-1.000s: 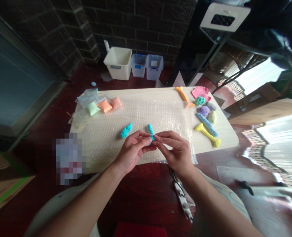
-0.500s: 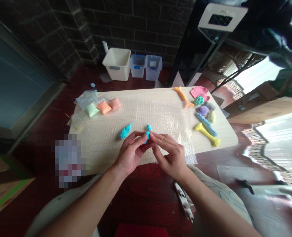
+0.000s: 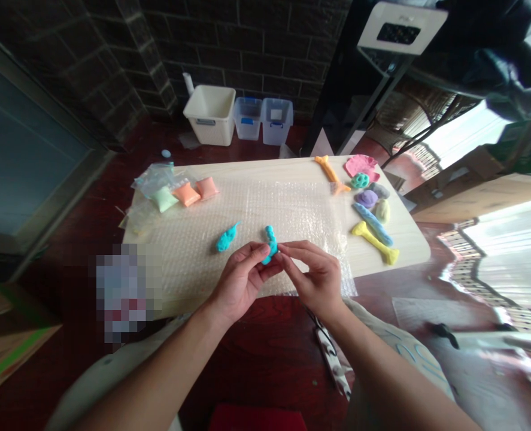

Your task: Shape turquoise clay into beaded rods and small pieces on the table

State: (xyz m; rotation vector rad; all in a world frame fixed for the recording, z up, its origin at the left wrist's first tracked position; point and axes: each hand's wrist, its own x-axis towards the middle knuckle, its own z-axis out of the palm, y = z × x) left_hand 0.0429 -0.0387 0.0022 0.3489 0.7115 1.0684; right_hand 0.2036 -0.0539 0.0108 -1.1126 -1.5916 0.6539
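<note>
A bright blue piece of modelling clay (image 3: 270, 242), long and lumpy with a rounded tip pointing away from me, is held over the near part of the table. My left hand (image 3: 242, 275) is closed around its lower end, thumb on top. At its right side, my right hand (image 3: 314, 269) has thumb and index finger pinched together against the clay's edge; whether they grip a bit of it is hard to see. Left of the hands, a second blue clay lump (image 3: 226, 238) with a thin tail lies on the bubble wrap (image 3: 292, 209).
Green, orange and pink clay packets (image 3: 187, 194) lie at the table's left beside clear plastic bags (image 3: 155, 179). Along the right are a yellow clay bone shape (image 3: 375, 242), a blue clay roll (image 3: 373, 224), an orange clay bone shape (image 3: 331, 173) and a pink clay piece (image 3: 361, 166).
My right hand's fingers have drawn slightly right and down from the blue clay, showing more of its length. My left hand keeps its hold. The tailed lump stays on the bubble wrap.
</note>
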